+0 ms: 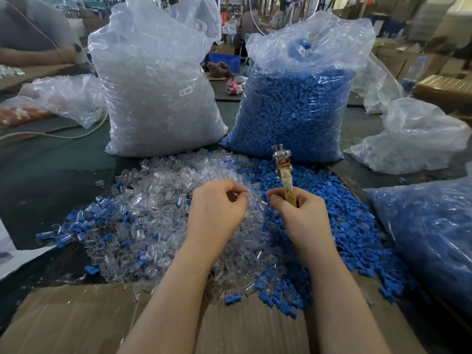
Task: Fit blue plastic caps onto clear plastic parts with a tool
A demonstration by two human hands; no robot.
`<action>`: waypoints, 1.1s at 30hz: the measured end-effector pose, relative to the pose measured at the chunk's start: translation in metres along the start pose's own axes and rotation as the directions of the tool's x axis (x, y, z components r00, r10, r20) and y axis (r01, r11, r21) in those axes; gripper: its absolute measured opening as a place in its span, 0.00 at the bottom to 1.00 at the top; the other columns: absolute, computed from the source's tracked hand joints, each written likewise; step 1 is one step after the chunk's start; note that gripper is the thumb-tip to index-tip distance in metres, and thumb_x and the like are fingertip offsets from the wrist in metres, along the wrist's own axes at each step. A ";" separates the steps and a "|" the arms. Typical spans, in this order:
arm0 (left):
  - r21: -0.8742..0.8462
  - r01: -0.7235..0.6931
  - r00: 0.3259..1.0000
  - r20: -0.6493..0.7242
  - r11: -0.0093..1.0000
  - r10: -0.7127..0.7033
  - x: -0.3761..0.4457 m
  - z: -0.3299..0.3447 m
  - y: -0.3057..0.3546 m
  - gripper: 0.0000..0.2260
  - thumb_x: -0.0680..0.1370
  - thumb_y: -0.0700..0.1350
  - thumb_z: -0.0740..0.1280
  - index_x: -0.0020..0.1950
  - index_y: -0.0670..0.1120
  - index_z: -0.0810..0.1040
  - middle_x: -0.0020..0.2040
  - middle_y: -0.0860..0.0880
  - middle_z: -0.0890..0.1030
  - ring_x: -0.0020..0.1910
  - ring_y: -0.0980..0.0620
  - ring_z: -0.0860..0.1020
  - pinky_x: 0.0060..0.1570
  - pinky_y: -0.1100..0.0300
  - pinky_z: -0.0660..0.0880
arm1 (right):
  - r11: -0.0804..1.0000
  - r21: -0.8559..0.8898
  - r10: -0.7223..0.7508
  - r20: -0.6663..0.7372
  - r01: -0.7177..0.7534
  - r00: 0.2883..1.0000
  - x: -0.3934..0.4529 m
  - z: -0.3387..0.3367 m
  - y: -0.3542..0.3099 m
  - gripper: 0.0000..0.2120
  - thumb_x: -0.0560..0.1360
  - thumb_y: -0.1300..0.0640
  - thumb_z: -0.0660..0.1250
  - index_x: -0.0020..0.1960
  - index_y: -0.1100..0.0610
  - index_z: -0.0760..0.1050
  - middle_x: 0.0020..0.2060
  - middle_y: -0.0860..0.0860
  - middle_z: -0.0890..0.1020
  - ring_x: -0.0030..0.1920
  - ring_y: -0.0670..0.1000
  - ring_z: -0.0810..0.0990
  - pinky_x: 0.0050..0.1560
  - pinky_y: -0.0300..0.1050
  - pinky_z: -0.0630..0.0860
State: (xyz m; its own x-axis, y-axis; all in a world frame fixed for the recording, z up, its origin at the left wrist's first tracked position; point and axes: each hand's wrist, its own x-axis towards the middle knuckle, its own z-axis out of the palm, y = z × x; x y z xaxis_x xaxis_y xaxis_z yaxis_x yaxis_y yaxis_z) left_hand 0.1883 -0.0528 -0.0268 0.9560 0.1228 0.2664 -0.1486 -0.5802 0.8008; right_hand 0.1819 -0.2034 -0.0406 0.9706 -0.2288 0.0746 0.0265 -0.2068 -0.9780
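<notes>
Head view: right hand [302,213] clenches the taped tool [284,175] upright; left hand [217,208] pinches a clear part [233,196] over glassy and blue heaps

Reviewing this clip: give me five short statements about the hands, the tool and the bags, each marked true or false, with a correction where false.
1. The right hand holds the tool upright. True.
2. The bag of blue caps stands left of the bag of clear parts. False: it stands to the right.
3. The left hand lies flat and open on the cardboard. False: its fingers are curled over the clear parts pile, seemingly pinching a clear piece.
4. The bag of clear parts bears a label reading SJ-017. True.
5. The loose blue caps lie mostly on the right. True.
</notes>
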 end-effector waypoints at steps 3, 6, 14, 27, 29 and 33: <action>-0.103 0.058 0.998 0.044 0.993 -0.053 -0.001 -0.001 0.001 0.07 0.75 0.43 0.71 0.41 0.55 0.83 0.31 0.55 0.83 0.33 0.62 0.82 0.35 0.68 0.79 | 0.999 -0.038 -0.033 0.013 0.034 0.999 0.000 0.000 -0.001 0.05 0.75 0.59 0.72 0.41 0.51 0.83 0.31 0.49 0.81 0.29 0.41 0.73 0.29 0.30 0.70; -0.185 0.122 0.991 0.081 0.975 -0.109 -0.001 0.000 0.003 0.08 0.74 0.41 0.72 0.40 0.55 0.84 0.33 0.57 0.84 0.36 0.61 0.83 0.41 0.63 0.81 | 0.997 -0.054 -0.052 0.018 0.053 0.998 -0.001 0.002 -0.003 0.07 0.75 0.60 0.72 0.42 0.49 0.83 0.33 0.49 0.82 0.30 0.42 0.73 0.30 0.29 0.70; -0.417 0.265 0.964 0.116 0.870 -0.238 -0.001 0.002 0.005 0.06 0.72 0.39 0.76 0.39 0.50 0.85 0.34 0.51 0.85 0.37 0.54 0.85 0.45 0.56 0.82 | 0.997 0.022 -0.077 0.054 0.076 0.996 -0.004 0.003 -0.002 0.09 0.78 0.61 0.67 0.44 0.50 0.83 0.21 0.45 0.71 0.22 0.45 0.63 0.23 0.36 0.62; -0.688 0.418 0.903 0.246 0.593 -0.352 -0.003 0.004 0.013 0.05 0.73 0.33 0.72 0.44 0.42 0.82 0.34 0.47 0.85 0.34 0.54 0.84 0.35 0.64 0.80 | 0.974 0.002 -0.227 -0.080 0.228 0.971 -0.006 0.011 -0.005 0.08 0.77 0.58 0.70 0.42 0.48 0.77 0.37 0.45 0.81 0.37 0.47 0.79 0.38 0.38 0.76; -0.700 0.424 0.900 0.258 0.574 -0.351 -0.004 0.005 0.015 0.04 0.73 0.33 0.72 0.43 0.42 0.81 0.34 0.46 0.85 0.34 0.53 0.84 0.34 0.64 0.80 | 0.973 -0.002 -0.231 -0.084 0.232 0.969 -0.006 0.011 -0.005 0.08 0.77 0.59 0.70 0.42 0.48 0.76 0.37 0.44 0.81 0.36 0.46 0.78 0.36 0.37 0.75; -0.716 0.441 0.892 0.284 0.542 -0.352 -0.004 0.008 0.019 0.04 0.73 0.34 0.72 0.41 0.41 0.81 0.35 0.44 0.85 0.35 0.52 0.84 0.35 0.63 0.80 | 0.968 -0.047 -0.250 -0.096 0.246 0.964 -0.006 0.013 -0.005 0.08 0.77 0.57 0.70 0.42 0.47 0.76 0.34 0.45 0.81 0.34 0.43 0.77 0.34 0.36 0.73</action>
State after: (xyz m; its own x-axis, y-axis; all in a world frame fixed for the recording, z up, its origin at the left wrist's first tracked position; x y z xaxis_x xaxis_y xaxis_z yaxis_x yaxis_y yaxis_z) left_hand 0.1835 -0.0704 -0.0172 0.9768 0.0854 -0.1962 0.1602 0.3162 0.9351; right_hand 0.1786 -0.1889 -0.0387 0.9057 -0.2601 0.3348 0.2532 -0.3017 -0.9192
